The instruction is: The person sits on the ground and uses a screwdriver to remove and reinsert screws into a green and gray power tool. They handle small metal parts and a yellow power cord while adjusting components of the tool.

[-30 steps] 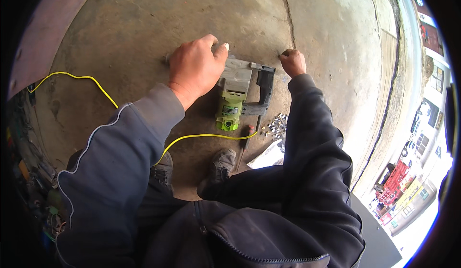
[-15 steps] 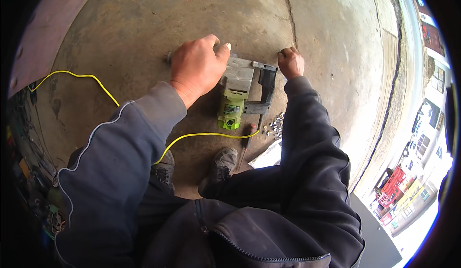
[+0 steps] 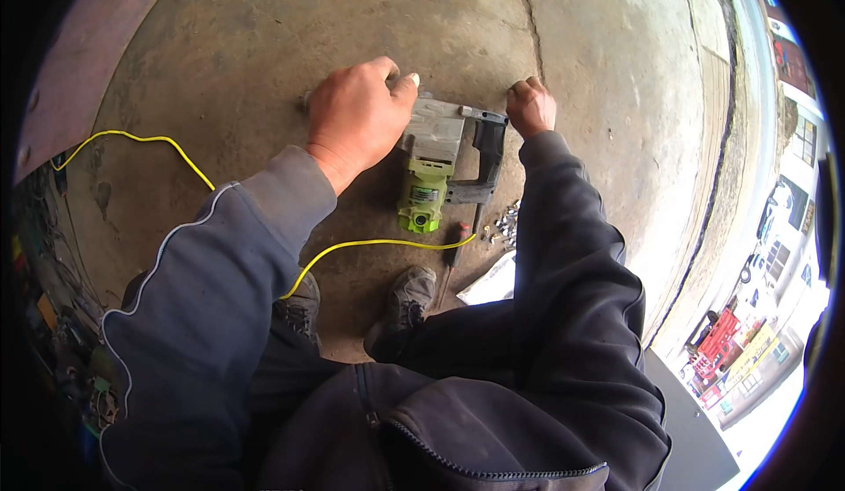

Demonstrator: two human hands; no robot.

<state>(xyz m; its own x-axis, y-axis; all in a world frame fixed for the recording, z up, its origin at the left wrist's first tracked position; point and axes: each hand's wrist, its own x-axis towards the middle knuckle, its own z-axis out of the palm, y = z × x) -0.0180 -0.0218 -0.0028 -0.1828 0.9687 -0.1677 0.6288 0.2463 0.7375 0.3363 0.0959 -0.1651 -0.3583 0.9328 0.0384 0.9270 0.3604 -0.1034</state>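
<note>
On the concrete floor before me lies an electric demolition hammer [image 3: 436,134] with a grey metal body, a green motor housing and a black rear handle [image 3: 490,149]. My left hand [image 3: 356,112] covers its front end, fingers curled under and thumb raised. Whatever those fingers hold is hidden beneath the hand. To the right of the rear handle, my right hand [image 3: 531,108] is closed in a fist; its contents, if any, cannot be made out. The hammer's yellow cord [image 3: 378,243] runs from the handle's lower end toward my left shoe.
A red-and-black screwdriver [image 3: 458,243] and several small metal fasteners [image 3: 506,225] lie near my shoes [image 3: 412,297], beside a white sheet or bag [image 3: 491,281]. Clutter and cables [image 3: 66,315] line the left edge. A crack [image 3: 531,24] crosses the floor ahead.
Both hands stay closed and have shifted only very slightly up and left in the picture. The hammer keeps its pose on the floor.
</note>
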